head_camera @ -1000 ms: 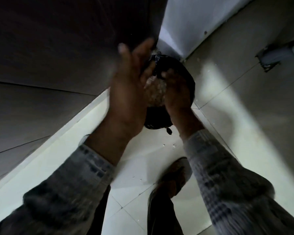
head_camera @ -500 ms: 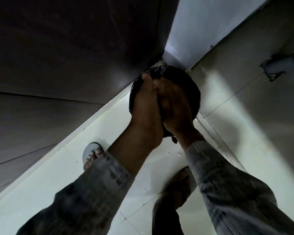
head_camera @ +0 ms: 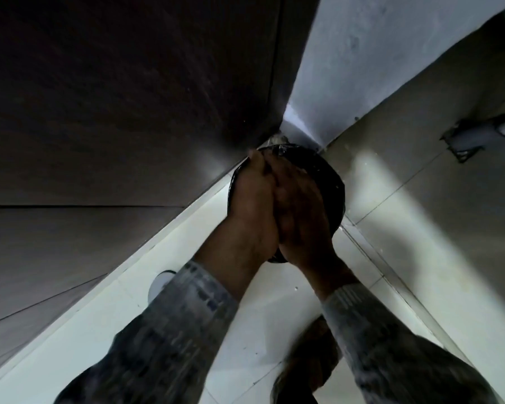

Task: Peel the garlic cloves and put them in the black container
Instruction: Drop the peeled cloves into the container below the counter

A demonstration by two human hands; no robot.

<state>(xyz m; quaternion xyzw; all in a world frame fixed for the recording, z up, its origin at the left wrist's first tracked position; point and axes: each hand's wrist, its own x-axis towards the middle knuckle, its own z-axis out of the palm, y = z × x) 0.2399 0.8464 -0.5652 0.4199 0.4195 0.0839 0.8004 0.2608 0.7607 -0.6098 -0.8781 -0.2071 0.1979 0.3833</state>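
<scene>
— What do you have closest to the camera?

— Two checked grey sleeves, the left sleeve (head_camera: 169, 330) and the right sleeve (head_camera: 376, 339), both reaching forward. Under them is the pale tiled floor (head_camera: 260, 304) and two feet: the left foot (head_camera: 158, 284) in a light sandal, peeking out beside the left sleeve, and the right foot (head_camera: 309, 363), which is blurred and dark.

— And the hands?

— Two, pressed together side by side, left hand (head_camera: 251, 211) against right hand (head_camera: 301, 211), backs toward me. I cannot tell whether they hold anything; what lies between the palms is hidden.

— Where is the container?

— One black container (head_camera: 330, 182), round, directly beneath the hands, standing on the floor in the corner. Its rim shows to the right of the right hand.

— Beyond that?

— A dark wall panel (head_camera: 129, 112) on the left meets a pale wall (head_camera: 376, 53). Far right, one blurred fixture (head_camera: 475, 135) that I cannot identify.
</scene>
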